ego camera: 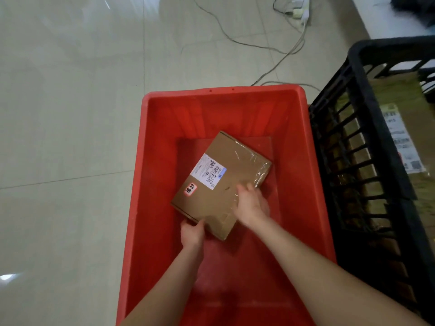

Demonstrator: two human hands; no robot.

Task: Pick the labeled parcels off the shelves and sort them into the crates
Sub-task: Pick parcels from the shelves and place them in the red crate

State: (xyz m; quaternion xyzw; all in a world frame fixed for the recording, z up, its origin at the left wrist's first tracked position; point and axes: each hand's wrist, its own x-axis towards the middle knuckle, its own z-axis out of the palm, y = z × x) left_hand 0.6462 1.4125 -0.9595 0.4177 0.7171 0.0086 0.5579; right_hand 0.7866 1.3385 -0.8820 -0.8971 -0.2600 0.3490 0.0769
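Note:
A flat brown cardboard parcel point(231, 171) with a white shipping label and a small red-edged sticker lies slanted inside the red crate point(162, 142), low over its floor. My left hand point(191, 232) grips the parcel's near corner. My right hand point(251, 203) holds its right side, fingers wrapped over the taped edge. Both forearms reach down into the crate from the bottom of the view.
A black slatted crate point(367, 128) stands right of the red one, with brown labelled parcels point(397, 137) inside. Grey cables point(277, 50) and a white power strip point(299, 12) lie on the pale tiled floor beyond. Bare floor stretches to the left.

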